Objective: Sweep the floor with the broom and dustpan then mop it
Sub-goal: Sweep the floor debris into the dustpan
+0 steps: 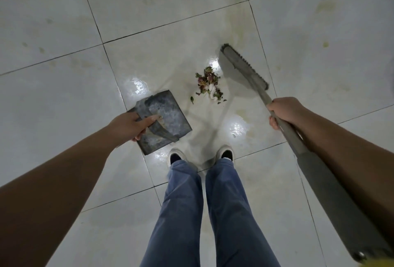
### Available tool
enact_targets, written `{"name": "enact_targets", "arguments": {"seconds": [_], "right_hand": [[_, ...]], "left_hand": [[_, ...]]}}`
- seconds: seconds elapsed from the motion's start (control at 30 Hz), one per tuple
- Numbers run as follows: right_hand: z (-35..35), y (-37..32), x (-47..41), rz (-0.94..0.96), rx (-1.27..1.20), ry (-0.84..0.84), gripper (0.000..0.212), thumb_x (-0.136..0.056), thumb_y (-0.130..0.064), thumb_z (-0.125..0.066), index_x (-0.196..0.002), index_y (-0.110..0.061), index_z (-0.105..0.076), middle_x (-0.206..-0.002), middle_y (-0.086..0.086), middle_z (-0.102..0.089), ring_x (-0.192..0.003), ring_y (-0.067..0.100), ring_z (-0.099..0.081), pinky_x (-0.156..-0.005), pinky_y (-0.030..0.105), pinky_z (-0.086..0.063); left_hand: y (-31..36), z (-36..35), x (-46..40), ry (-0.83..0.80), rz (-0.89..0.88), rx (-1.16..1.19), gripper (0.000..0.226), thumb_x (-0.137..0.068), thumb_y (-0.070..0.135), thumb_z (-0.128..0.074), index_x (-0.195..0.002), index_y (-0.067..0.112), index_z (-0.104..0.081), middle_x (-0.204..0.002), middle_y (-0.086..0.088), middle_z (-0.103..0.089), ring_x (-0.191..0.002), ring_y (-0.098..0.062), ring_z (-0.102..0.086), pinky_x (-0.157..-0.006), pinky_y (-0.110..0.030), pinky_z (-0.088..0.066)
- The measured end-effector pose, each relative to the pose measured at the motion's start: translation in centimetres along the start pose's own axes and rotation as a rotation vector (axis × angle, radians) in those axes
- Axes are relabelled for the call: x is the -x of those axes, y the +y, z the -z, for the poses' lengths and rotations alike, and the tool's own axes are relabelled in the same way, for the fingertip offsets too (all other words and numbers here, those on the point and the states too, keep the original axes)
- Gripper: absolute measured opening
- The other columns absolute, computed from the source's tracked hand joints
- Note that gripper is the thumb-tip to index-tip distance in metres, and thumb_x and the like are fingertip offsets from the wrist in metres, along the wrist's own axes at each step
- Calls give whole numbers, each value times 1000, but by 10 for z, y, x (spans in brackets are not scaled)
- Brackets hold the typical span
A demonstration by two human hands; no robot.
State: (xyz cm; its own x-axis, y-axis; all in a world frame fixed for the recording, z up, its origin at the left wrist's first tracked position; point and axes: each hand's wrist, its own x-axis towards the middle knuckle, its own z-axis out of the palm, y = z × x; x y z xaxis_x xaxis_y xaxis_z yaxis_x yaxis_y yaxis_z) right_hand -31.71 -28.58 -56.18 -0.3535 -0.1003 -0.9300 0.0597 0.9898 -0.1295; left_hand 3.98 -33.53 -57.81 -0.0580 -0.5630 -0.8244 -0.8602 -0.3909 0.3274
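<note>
A small pile of dried leaves and scraps [209,85] lies on the pale tiled floor [170,11] ahead of my feet. My right hand [284,111] grips the grey handle of the broom [243,67], whose head stands just right of the pile with its bristles toward it. My left hand [133,124] grips the handle strap of a grey dustpan [165,121], which is left of the pile and a little nearer to me. A gap of bare tile separates pan and pile.
Glossy tiles with dark grout lines spread all round, with faint yellowish stains [325,44] at the far right. My two feet in light shoes [177,155] stand just below the dustpan and pile.
</note>
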Motion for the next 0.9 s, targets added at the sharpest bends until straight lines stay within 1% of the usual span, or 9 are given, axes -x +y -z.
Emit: {"name": "enact_targets", "arguments": {"seconds": [0.1,0.23,0.27,0.33,0.43,0.53,0.67,0.77,0.9], "right_hand": [[-19,-3,-8,102,161,-10,20,-94,-8,-41,-74,-8,-42,-58,12,-43,-47,21,-41,-47,25,-35],[-40,16,-4,113,218,-69,9,-95,-9,-40,-91,-7,-49,-51,9,-46,-39,18,-44,-39,22,-39],[-41,22,1,117,228,-88,9,-95,-9,-40,-93,-8,-49,-48,8,-45,-37,18,-44,-38,21,-39],[-34,32,10,144,213,-110,13,-94,-7,-42,-83,-8,-49,-40,5,-43,-30,16,-42,-34,18,-37],[-14,40,26,147,101,-71,27,-94,-8,-45,-68,-13,-49,-47,8,-44,-22,12,-38,-30,14,-34],[2,40,34,57,-50,-41,25,-95,-8,-43,-71,-12,-47,-61,10,-40,-20,9,-34,-31,10,-32],[21,19,24,-113,-206,-112,27,-99,-15,-34,-73,-9,-34,-64,7,-33,-16,8,-32,-28,6,-28],[33,8,10,-153,-314,-161,26,-101,-18,-32,-77,-8,-34,-61,5,-33,-18,7,-33,-25,7,-29],[32,2,-3,-210,-374,-296,24,-100,-18,-29,-78,-9,-36,-37,4,-40,-22,8,-39,-26,11,-35]], "left_hand": [[1,3,0,-26,-1,-29,51,-83,54,-54,-56,11,-54,-50,-2,-56,-48,-14,-53,-52,-20,-40],[5,4,-1,-62,1,-68,50,-85,55,-51,-63,10,-57,-58,-4,-59,-53,-16,-55,-56,-23,-43],[7,4,-1,-57,-5,-90,50,-85,55,-50,-63,11,-57,-58,-4,-59,-53,-15,-55,-56,-22,-42],[13,8,-2,-42,-17,-150,51,-86,55,-47,-61,12,-56,-56,-2,-59,-52,-14,-56,-55,-21,-38],[17,11,-2,-34,-21,-209,54,-85,58,-46,-59,11,-56,-53,-1,-59,-50,-12,-56,-52,-22,-35],[21,10,-4,26,-42,-184,54,-83,60,-49,-56,13,-55,-48,1,-58,-46,-12,-55,-51,-23,-36],[29,11,-11,44,-51,-101,55,-86,57,-49,-52,13,-53,-37,5,-50,-37,-11,-49,-50,-24,-35],[33,8,-15,-7,-49,-28,56,-86,56,-48,-53,11,-52,-38,3,-48,-37,-12,-46,-49,-24,-36],[40,11,-17,-78,-41,30,54,-88,50,-50,-53,10,-50,-39,0,-48,-40,-15,-44,-48,-24,-36]]}}
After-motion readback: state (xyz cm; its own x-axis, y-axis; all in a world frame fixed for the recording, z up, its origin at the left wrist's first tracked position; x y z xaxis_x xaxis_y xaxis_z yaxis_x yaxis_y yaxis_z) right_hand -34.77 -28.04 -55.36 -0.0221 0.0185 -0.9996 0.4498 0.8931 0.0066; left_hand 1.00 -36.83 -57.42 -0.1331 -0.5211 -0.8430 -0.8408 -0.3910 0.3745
